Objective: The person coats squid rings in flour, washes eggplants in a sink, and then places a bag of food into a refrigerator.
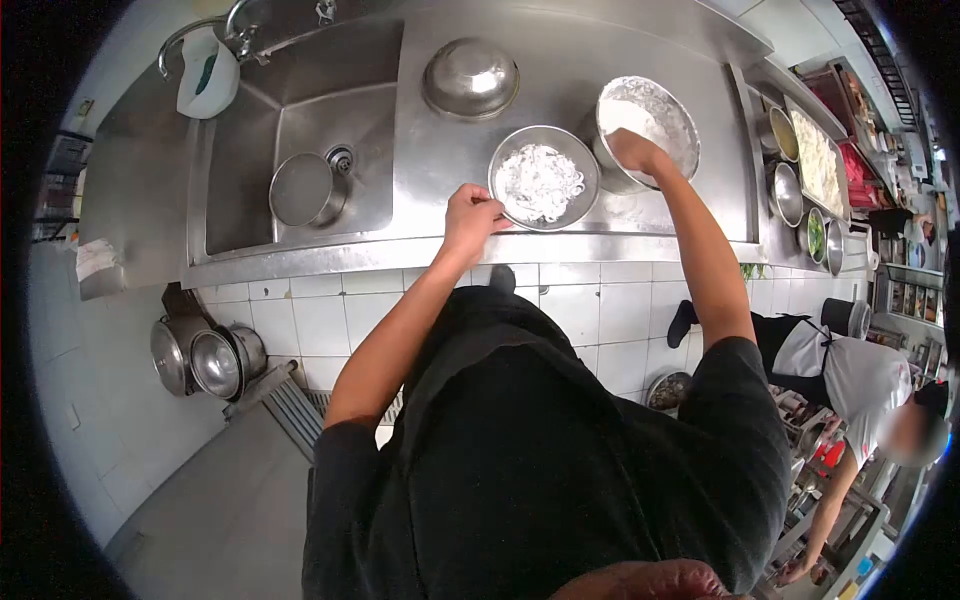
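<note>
A steel bowl (510,210) of white, flour-coated strips stands on the steel counter in front of me. My left hand (470,215) grips its near-left rim. Just right of it is a larger steel bowl (668,112) holding white flour. My right hand (635,152) reaches into that bowl at its near edge, fingers curled in the flour; whether it holds any flour I cannot tell.
An upturned steel bowl (470,78) sits behind. A sink (250,170) with a round pot (303,190) lies left. Trays and small containers (815,165) line the counter's right end. Pots (200,355) stand on the floor. Another person (860,380) bends at right.
</note>
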Demonstrator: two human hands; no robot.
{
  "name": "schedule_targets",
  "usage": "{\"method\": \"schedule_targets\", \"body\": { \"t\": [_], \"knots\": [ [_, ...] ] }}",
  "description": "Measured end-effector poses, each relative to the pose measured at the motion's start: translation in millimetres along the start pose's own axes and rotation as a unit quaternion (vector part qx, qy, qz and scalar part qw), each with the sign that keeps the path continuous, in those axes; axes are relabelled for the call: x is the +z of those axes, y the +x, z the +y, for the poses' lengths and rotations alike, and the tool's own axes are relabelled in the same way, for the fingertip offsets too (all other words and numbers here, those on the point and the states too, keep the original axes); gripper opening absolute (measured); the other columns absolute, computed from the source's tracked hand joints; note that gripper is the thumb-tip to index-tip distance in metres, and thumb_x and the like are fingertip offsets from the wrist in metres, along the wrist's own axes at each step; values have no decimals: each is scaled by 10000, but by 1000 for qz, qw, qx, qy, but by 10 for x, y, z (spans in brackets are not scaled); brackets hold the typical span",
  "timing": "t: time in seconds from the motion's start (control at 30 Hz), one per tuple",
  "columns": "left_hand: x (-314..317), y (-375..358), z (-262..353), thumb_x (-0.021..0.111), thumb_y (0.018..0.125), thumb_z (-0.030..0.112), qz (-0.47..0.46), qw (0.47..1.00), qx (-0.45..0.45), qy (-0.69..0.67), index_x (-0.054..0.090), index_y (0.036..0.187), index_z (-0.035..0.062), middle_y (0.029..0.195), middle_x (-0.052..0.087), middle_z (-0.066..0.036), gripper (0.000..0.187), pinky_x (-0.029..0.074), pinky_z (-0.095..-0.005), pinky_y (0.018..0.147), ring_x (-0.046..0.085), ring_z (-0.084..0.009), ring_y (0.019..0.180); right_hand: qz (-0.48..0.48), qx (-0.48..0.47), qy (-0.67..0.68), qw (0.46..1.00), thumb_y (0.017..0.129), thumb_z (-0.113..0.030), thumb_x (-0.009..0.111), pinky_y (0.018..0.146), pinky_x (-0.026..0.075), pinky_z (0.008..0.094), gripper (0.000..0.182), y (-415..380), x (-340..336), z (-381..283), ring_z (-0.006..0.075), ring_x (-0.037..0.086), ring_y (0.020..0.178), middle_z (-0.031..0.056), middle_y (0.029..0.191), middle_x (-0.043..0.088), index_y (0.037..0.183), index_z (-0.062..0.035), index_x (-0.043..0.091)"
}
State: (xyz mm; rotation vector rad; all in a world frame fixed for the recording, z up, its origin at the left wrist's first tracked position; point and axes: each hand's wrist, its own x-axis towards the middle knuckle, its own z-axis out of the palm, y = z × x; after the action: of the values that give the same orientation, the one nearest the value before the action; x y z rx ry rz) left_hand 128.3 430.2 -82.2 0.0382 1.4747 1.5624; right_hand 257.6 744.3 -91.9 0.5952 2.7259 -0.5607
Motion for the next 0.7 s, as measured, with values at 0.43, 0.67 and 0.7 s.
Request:
{"method": "schedule_targets", "body": {
  "t": [0.43,0.67,0.7],
  "knots": [
    [8,4,-12,563,785,-61,-8,1000,3,0,464,974,-65,917,524,-137,213,595,-288,684,619,-208,779,152,107,-32,982,699,-95,534,866,483,433,303,-581,-247,289,389,609,963,242,1014,634,960,-37,676],
    [23,9,-30,577,785,-36,-3,1000,8,4,467,982,-61,912,518,-127,227,590,-302,704,614,-208,785,269,158,66,948,685,-32,557,801,500,422,328,-696,-449,203,392,628,897,244,936,650,993,-3,665],
    [22,9,-31,578,787,-30,-2,1000,10,8,466,980,-55,920,520,-130,225,589,-319,724,615,-216,799,278,153,70,946,683,-34,572,789,504,415,328,-686,-479,169,386,635,890,245,923,652,995,5,664]
  ]
}}
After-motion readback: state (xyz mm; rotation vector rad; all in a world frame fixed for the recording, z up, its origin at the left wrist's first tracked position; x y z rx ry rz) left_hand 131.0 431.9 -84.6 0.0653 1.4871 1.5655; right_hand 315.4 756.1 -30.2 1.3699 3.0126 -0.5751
